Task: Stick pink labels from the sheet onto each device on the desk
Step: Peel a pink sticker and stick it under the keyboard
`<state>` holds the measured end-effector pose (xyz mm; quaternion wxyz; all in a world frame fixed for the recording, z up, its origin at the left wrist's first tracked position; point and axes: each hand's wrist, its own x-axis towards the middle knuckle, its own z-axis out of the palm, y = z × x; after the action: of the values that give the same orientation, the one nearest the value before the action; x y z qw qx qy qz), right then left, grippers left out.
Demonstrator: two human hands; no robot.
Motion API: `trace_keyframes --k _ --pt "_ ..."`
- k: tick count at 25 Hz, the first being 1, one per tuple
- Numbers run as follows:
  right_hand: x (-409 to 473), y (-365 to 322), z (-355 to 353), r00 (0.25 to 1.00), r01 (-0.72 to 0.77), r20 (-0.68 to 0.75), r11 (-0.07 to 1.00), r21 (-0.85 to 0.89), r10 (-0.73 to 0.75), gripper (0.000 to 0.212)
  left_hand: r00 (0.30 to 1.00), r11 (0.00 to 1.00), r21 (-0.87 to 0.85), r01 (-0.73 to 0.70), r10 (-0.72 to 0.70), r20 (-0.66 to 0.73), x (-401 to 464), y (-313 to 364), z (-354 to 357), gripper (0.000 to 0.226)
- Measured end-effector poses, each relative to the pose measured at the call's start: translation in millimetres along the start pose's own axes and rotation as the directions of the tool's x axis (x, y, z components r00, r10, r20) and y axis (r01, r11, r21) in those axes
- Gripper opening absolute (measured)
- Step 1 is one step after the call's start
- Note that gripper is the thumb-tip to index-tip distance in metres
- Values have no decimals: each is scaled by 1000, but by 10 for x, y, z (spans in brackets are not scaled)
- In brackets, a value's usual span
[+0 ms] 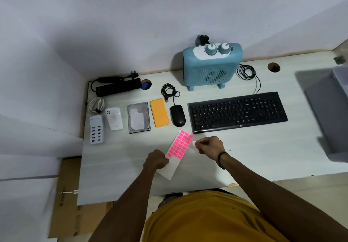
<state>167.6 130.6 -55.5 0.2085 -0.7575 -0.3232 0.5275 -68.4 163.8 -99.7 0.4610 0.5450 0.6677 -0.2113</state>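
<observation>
My left hand (156, 160) grips the lower edge of a white sheet of pink labels (179, 145), held just above the desk. My right hand (209, 145) pinches one small pale pink label (194, 143) beside the sheet's right edge. Behind them lie the devices in a row: a white USB hub (96, 129), a white plug-in unit (114, 118), a hard drive (139, 117), an orange power bank (159, 112), a black mouse (177, 115) and a black keyboard (237, 111). Farther back stand a blue fan heater (211, 66) and a black power strip (118, 87).
The white desk (116, 166) meets the wall at the back and left. Coiled cables (245, 72) lie near the heater and mouse. A grey bin or box (327, 108) stands at the right. Cardboard (66, 204) leans below the desk's left front corner.
</observation>
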Motion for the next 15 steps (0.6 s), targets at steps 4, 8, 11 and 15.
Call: trace_keyframes --k 4,8,11,15 --pt "60 -77 24 998 -25 55 999 20 24 10 962 999 35 -37 46 -270 -81 176 -52 39" --pt "116 -223 8 997 11 75 1000 -22 -9 9 954 839 -467 -280 191 -230 -220 622 -195 20" --pt "144 -334 -98 996 61 72 989 -138 -51 12 949 723 -615 -315 252 -190 -224 861 -246 16" --pt "279 -402 -347 994 95 64 974 -205 -83 12 930 742 -561 -366 310 -197 -91 1142 -261 6"
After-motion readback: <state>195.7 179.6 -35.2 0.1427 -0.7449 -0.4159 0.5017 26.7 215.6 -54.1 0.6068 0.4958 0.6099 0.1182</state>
